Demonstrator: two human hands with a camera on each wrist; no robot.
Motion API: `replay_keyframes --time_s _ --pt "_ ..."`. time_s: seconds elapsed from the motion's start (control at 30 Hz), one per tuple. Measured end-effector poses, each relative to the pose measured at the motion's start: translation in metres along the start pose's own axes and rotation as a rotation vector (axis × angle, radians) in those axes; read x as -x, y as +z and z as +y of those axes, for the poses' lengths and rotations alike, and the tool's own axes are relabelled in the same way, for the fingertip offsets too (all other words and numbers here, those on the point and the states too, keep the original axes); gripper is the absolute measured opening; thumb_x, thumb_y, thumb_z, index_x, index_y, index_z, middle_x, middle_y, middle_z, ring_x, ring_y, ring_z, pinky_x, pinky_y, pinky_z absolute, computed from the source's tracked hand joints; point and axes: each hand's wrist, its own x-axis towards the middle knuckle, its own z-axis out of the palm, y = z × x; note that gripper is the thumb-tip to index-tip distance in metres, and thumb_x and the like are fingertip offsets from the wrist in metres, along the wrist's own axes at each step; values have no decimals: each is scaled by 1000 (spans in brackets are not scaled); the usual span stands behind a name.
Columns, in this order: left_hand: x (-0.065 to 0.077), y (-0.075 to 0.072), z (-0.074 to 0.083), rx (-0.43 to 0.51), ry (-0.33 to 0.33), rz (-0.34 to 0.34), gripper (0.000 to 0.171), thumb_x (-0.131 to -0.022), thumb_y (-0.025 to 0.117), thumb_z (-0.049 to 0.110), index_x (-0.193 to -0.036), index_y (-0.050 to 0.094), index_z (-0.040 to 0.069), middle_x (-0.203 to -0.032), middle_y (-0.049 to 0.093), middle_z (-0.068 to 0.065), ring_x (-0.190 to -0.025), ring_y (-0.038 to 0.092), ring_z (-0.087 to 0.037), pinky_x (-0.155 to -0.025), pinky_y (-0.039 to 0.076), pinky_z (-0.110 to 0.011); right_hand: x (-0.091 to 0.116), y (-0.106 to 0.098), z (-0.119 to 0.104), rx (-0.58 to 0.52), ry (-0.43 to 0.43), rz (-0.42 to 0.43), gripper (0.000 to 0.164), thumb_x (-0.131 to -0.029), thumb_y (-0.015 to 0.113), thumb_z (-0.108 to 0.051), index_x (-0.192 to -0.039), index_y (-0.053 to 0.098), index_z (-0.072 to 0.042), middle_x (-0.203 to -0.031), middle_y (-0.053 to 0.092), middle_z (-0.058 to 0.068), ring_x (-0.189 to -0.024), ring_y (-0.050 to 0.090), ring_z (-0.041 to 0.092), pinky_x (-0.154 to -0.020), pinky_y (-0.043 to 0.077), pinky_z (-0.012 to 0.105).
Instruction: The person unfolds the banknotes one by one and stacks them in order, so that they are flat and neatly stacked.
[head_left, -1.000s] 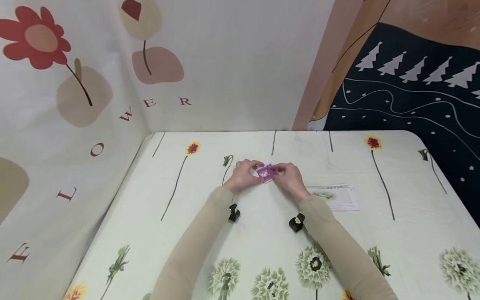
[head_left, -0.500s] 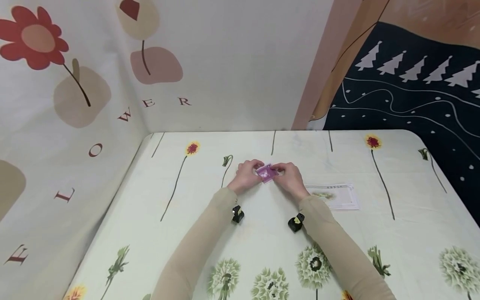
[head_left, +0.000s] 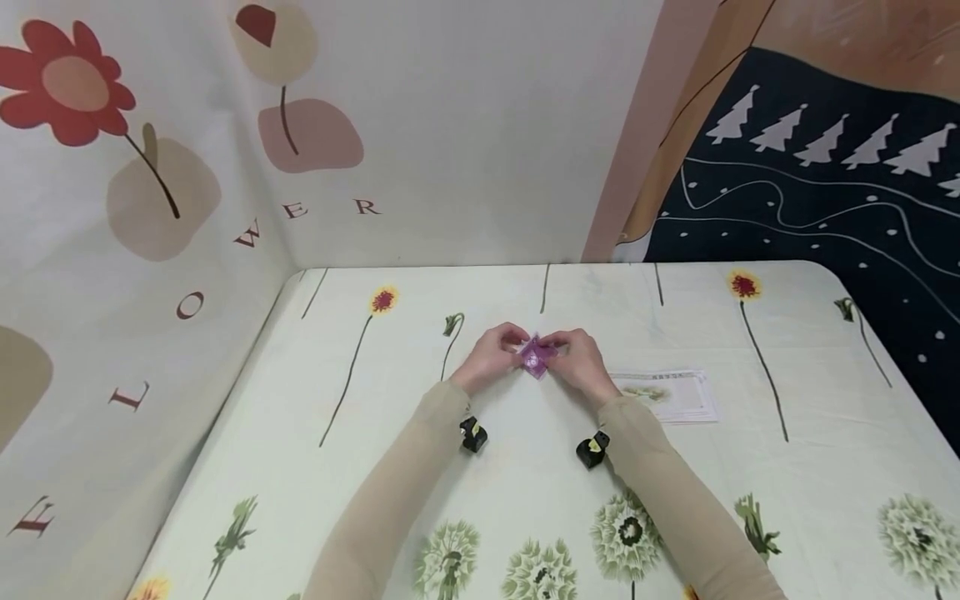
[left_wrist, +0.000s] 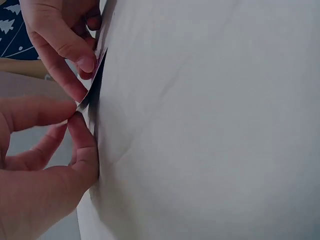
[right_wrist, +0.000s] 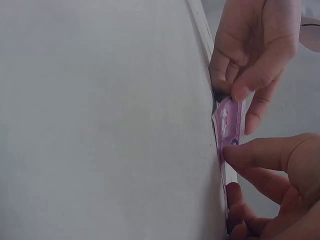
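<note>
A small folded piece of purple printed paper [head_left: 535, 360] is between both hands, just above or on the tablecloth; in the head view it shows a diamond shape. At its left side, my left hand [head_left: 489, 360] pinches an edge between thumb and finger, as the left wrist view shows on the paper [left_wrist: 93, 82]. From the other side, my right hand [head_left: 579, 364] pinches it with thumb and forefinger. The right wrist view shows the purple face of the paper [right_wrist: 231, 120] tilted up, with a pale printed figure. Fingers hide part of its edges.
A flat stack of white printed sheets [head_left: 678, 396] with a thin border lies right of my right hand. The white tablecloth [head_left: 525, 467] has printed flowers. A flower-print curtain [head_left: 465, 167] hangs behind the table. Black wrist cameras [head_left: 592, 450] hang under the sleeves.
The purple paper has turned, so that a corner points toward me, and its shape looks more like a diamond. Both hands keep hold of it and have barely shifted.
</note>
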Motion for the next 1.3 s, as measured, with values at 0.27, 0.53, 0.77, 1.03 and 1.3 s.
replay_keyframes --time_s 0.27,0.53,0.77,1.03,1.3 --pt "7 3 -2 92 41 -57 37 -80 57 -15 -115 53 -3 -115 59 -17 -106 58 -29 -85 51 -32 7 -6 -2 -55 49 -53 28 -85 68 -4 -112 69 -1 -113 65 14 -98 55 28 -85 43 40" --pt "15 10 1 270 151 -19 44 -79 50 -23 -119 47 -6 -120 56 -23 -113 57 -36 -95 48 -37 15 -12 -8 -217 52 -24 28 -90 64 -8 -117 64 1 -107 66 19 -92 63 27 -65 50 28" --pt "20 13 9 306 289 -46 46 -83 48 -20 -127 50 -5 -123 56 -21 -114 55 -31 -94 48 -32 20 -14 -12 -424 -7 4 34 -91 67 -14 -117 57 5 -112 61 23 -94 66 29 -76 56 37" --pt "24 14 13 390 331 -39 38 -90 56 -11 -127 53 -5 -129 54 -17 -118 52 -29 -100 44 -38 26 -13 -14 -546 -119 36 31 -92 63 -4 -121 56 5 -123 56 21 -110 60 33 -84 54 32" --pt "23 16 16 621 212 112 19 -99 47 1 -110 55 -14 -108 58 -18 -102 62 -24 -92 51 -36 29 -8 -11 -493 -265 49 23 -90 61 7 -113 62 7 -117 60 21 -116 56 33 -91 50 32"
